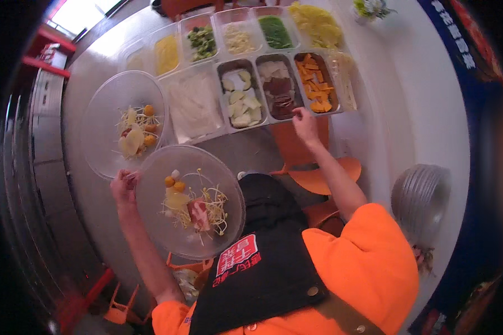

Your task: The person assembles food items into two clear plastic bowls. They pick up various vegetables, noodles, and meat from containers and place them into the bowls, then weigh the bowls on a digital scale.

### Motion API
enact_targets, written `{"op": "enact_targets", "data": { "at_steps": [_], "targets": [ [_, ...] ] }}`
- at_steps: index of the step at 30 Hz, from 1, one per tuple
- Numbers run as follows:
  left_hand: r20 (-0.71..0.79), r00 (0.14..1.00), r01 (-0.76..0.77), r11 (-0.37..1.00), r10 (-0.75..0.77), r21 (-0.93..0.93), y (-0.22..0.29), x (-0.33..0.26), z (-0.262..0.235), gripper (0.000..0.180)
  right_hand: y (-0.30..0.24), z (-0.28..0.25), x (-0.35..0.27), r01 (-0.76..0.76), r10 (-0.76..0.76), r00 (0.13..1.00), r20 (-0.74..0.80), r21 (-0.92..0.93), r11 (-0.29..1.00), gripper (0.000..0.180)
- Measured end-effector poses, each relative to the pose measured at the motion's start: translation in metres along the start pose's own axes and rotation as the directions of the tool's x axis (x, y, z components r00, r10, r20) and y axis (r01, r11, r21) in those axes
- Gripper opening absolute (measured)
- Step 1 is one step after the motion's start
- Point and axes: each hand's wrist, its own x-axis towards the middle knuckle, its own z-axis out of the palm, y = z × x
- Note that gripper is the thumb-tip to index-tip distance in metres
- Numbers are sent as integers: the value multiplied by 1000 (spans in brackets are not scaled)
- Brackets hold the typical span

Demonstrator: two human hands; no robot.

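— What have you got in your left hand [124, 187]?

— It's clenched on the rim of a clear plastic bowl [151, 223], holding it level in front of my apron [262, 262]. Inside lie bean sprouts [215, 204], a slice of pink meat [198, 214], two small orange balls [174, 183] and some pale slices.

— And the right hand [304, 124]?

— It's stretched out over the steel tray of dark meat slices [279, 89], at its near edge. The fingers are curled down, but I can't tell whether they pinch anything.

— What's around it?

— A tray of orange slices [316, 84] just to the right, pale slices [241, 100] to the left. A second clear bowl [100, 111] with similar food rests on the counter beyond my left hand.
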Motion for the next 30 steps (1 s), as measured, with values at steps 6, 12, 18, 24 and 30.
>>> {"op": "enact_targets", "data": {
  "at_steps": [6, 12, 18, 24, 30],
  "targets": [
    [225, 973, -83, 990, 56, 113, 32, 0, 83, 16, 84, -134, 100, -109, 38, 932, -360, -181, 977, 23],
    [256, 963, -122, 981, 80, 150, 86, -23, 226, 18, 133, -214, 212, -281, 261, 960, -105, -279, 918, 37],
    [199, 980, -63, 931, -10, 359, 125, -68, 369, 30, 139, -196, 254, -235, 268, 961, 66, -315, 920, 44],
    [387, 920, -100, 917, -63, 386, 125, -80, 452, 33, 147, -214, 245, -305, 312, 950, -21, -275, 912, 46],
    [363, 926, -86, 883, -100, 462, 120, -74, 494, 25, 133, -260, 220, -337, 337, 941, -8, -54, 940, 43]
  ]
}}
